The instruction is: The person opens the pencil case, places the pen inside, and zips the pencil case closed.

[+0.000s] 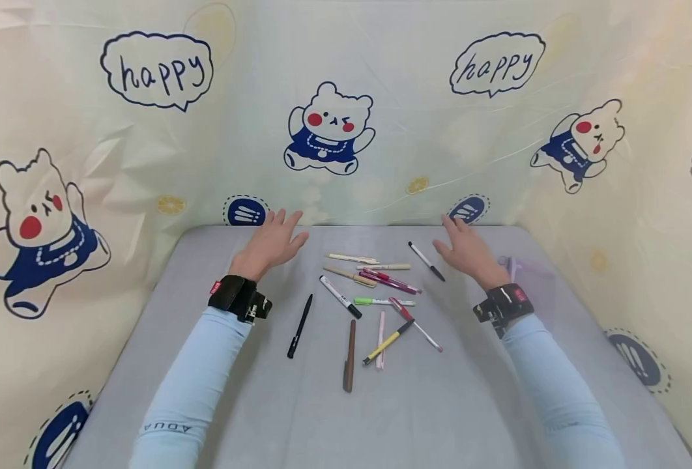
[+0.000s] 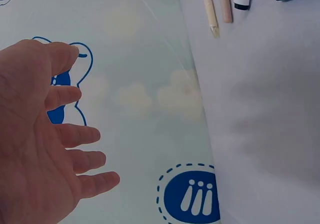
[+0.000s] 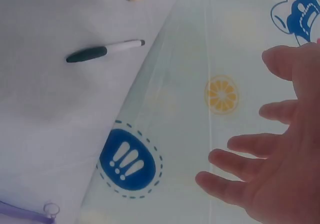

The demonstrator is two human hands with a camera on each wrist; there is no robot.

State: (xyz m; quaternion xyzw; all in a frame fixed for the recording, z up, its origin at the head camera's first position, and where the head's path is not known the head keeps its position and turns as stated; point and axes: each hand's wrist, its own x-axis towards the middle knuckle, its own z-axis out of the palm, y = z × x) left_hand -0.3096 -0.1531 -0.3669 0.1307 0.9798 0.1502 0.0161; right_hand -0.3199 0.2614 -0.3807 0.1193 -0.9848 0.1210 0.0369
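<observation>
My left hand (image 1: 272,244) is held over the far left of the table with its fingers spread, gripping nothing. Opposite it, my right hand (image 1: 466,251) is likewise spread and holds nothing. Between them lie several scattered pens and markers. Nearest the right hand is a white pen with a dark cap (image 1: 427,261). A black pen (image 1: 300,326) lies toward the left, beside a white marker with black ends (image 1: 340,297). A brown marker (image 1: 349,357) is closest to me. A yellow pen (image 1: 388,342) crosses a pink pen (image 1: 382,326).
A translucent purple pouch (image 1: 530,286) lies by the right wrist, its zip end (image 3: 30,214) showing in the right wrist view. A printed curtain (image 1: 393,130) hangs behind and at both sides of the grey-covered table (image 1: 299,417).
</observation>
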